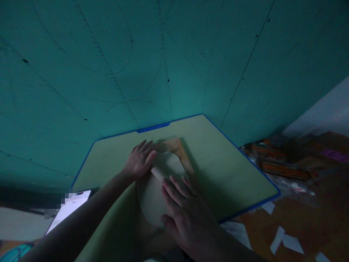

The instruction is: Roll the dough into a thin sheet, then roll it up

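Note:
A pale rolling pin point(158, 174) lies slantwise across a flat, whitish sheet of dough point(152, 200). The sheet rests on a wooden board point(185, 154). My left hand point(140, 160) lies on the pin's upper left end, with its fingers spread and its thumb apart. At the pin's lower right end is my right hand point(178, 207), its fingers outstretched over the pin and the sheet's right side. My right palm hides that end of the pin.
The wooden board is on a pale table with a blue edge point(240, 145), against a green wall point(191, 54). A lit screen point(71, 209) is at the left. Packaged items point(280, 163) and paper scraps point(293, 243) lie on the floor at the right.

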